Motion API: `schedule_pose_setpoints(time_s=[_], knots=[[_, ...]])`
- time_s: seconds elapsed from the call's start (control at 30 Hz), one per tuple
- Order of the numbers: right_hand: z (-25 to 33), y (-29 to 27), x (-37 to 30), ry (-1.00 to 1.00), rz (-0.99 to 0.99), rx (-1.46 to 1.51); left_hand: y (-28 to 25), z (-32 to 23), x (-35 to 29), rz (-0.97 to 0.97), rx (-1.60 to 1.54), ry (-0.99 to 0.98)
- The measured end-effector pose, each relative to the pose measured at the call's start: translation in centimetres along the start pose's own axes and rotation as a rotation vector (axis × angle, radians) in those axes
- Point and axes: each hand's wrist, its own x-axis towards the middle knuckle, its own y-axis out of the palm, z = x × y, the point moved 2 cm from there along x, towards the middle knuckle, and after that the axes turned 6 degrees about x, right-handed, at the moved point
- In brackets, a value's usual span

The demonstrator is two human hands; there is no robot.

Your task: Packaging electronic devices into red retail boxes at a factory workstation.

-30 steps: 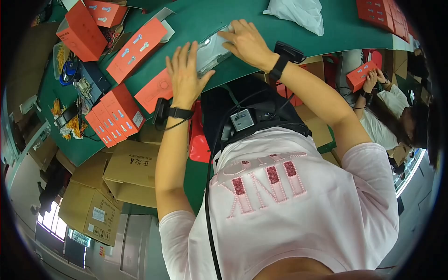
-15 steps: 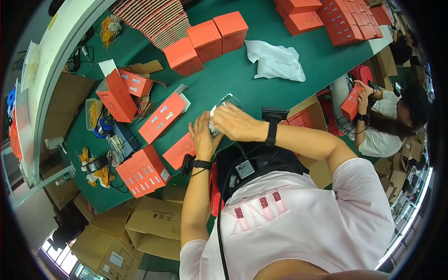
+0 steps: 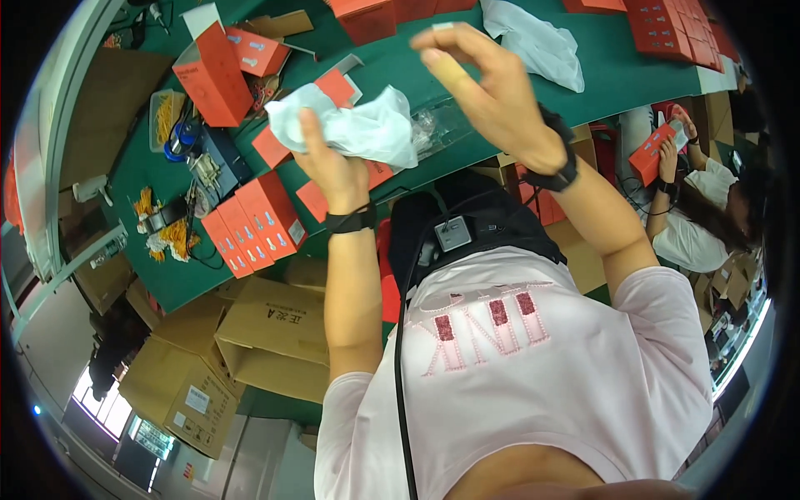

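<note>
My left hand (image 3: 332, 173) is closed round a crumpled white plastic bag (image 3: 379, 125), its thumb on top. What the bag contains, if anything, is hidden. Raised over the table to the right of it, my right hand (image 3: 504, 96) has curved fingers with thumb and forefinger apart. A small white patch shows on one of its fingers. On the green table between the hands lies a clear plastic piece (image 3: 446, 129), partly see-through. Behind the bag is an orange box (image 3: 335, 87) with an open flap, largely covered by the bag.
Several orange boxes (image 3: 254, 223) stand at the left, near a box of yellow ties (image 3: 167, 117). Another white bag (image 3: 537, 46) lies at the far side. Cardboard cartons (image 3: 275, 321) stand below the table's left edge. At the right, a co-worker (image 3: 700, 208) handles an orange box.
My hands have parted. The left has moved left, holding the white bag, now spread wider; the right has lifted up and away. The whole view has shifted slightly.
</note>
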Motion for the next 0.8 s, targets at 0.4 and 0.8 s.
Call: schedule_pose_setpoints(time_s=[0.4,0.8], knots=[[-0.1,3.5,-9.7,0.372,0.075,0.294,1.4,-2.1,-2.2,0.099,0.171,-0.393],[1.6,0.9,-15.5,0.459,-0.214,0.455,6.9,-3.8,-4.5,0.524,0.379,-0.316]])
